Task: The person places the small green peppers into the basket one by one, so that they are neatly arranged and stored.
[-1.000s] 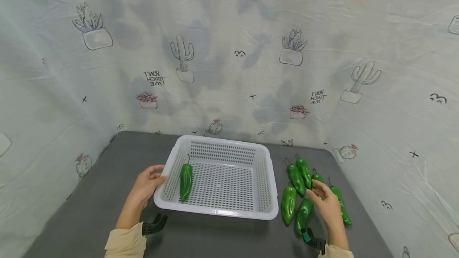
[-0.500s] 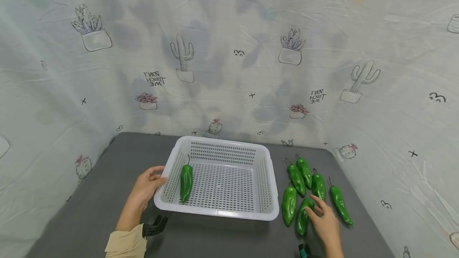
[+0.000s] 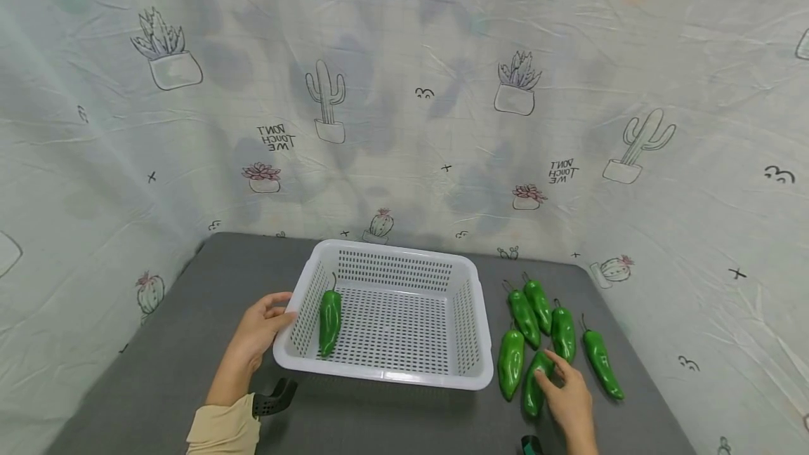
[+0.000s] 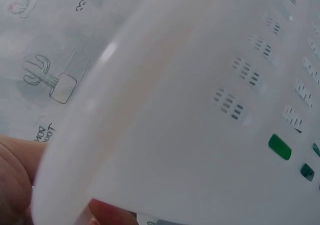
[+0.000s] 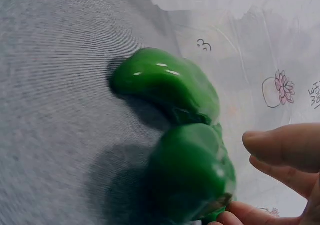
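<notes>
A white plastic basket with slotted walls stands mid-table, one green chili pepper lying inside at its left. My left hand grips the basket's left rim, which fills much of the left wrist view. Over on the right, my right hand is at the nearest green pepper of a loose group, thumb and fingers spread around its right side. In the right wrist view the thumb stands apart from that pepper, while lower fingertips are right at its edge.
Several more green peppers lie right of the basket, among them one close beside the basket and one at the far right. A cactus-print curtain surrounds the dark grey table at the back and sides.
My right hand has moved nearer and leftward, from above the right-hand peppers down to the nearest one. My left hand and the basket have stayed put.
</notes>
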Motion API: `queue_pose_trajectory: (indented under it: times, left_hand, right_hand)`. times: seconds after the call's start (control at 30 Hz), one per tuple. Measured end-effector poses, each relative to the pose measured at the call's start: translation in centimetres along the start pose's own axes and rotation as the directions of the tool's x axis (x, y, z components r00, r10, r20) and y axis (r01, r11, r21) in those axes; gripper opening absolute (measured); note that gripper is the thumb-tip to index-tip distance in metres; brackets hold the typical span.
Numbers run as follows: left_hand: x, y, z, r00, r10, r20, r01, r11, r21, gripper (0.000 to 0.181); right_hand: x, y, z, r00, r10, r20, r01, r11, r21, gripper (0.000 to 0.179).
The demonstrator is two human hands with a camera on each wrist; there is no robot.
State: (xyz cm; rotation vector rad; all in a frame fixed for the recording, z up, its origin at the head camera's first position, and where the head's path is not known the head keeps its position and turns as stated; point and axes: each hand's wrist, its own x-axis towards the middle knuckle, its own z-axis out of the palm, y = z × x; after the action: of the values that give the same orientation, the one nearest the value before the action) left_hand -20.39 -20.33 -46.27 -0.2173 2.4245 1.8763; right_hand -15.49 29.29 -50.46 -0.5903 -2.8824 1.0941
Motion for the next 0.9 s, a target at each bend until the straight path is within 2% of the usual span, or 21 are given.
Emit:
queue_pose_trajectory:
  times: [0.57, 0.9]
  left_hand:
    - [-0.1, 0.0, 0.1, 1.000, -0.013, -0.015, 0.014, 1.000, 0.014, 0.048]
    - [0.1, 0.1, 0.2, 0.999, -0.028, -0.022, 0.028, 0.999, 0.021, 0.049]
  right_hand:
    - [1.0, 1.0, 1.4, 0.998, -0.053, 0.023, 0.053, 0.999, -0.012, 0.058]
    - [1.1, 1.0, 1.8, 0.999, -0.027, 0.024, 0.027, 1.000, 0.012, 0.059]
